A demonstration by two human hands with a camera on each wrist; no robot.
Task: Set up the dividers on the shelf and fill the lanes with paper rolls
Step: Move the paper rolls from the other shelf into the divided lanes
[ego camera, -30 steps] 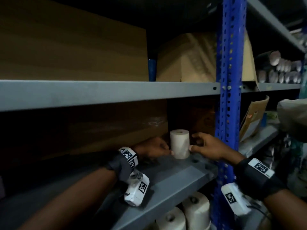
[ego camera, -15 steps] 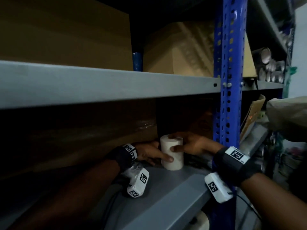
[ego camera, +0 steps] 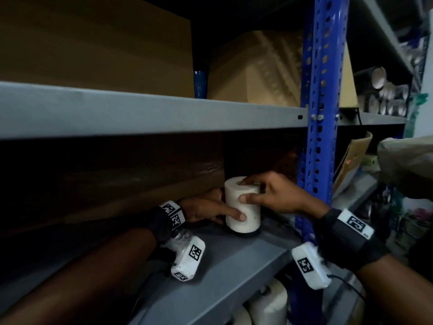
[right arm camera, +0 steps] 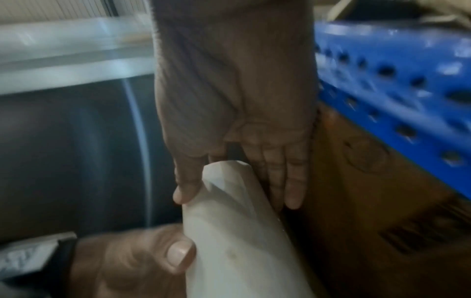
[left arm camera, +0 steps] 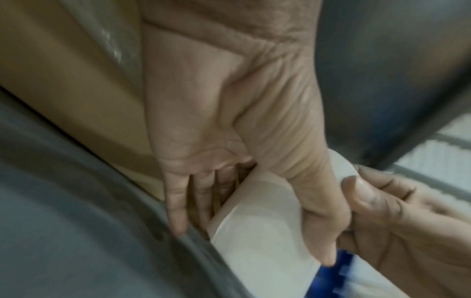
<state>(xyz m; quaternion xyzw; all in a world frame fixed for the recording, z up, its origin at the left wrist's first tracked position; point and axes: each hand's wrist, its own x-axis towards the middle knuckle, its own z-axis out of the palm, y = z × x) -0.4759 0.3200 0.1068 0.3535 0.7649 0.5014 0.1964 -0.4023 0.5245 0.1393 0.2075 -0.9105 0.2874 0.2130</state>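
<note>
A white paper roll [ego camera: 243, 207] stands upright on the grey shelf [ego camera: 222, 266], close to the corner of a big cardboard box [ego camera: 117, 184]. My left hand [ego camera: 218, 211] holds it low down. The thumb lies across the front and the straight fingers [left arm camera: 175, 211] are slid between the roll [left arm camera: 262, 231] and the box. My right hand [ego camera: 264, 195] grips the roll's upper part, thumb on the front, one finger on the top rim. In the right wrist view its other fingers [right arm camera: 293, 181] reach down the roll's [right arm camera: 229, 221] far side. I see no divider.
A blue perforated upright [ego camera: 318, 90] stands just right of my right wrist. The upper grey shelf [ego camera: 140, 113] hangs low over the hands and carries brown boxes. A dark box [right arm camera: 369, 201] sits behind the roll. More white rolls [ego camera: 269, 306] stand on the level below.
Both hands have moved the roll back from the shelf's front edge, deeper in beside the box. My right hand has shifted from the roll's side to its top.
</note>
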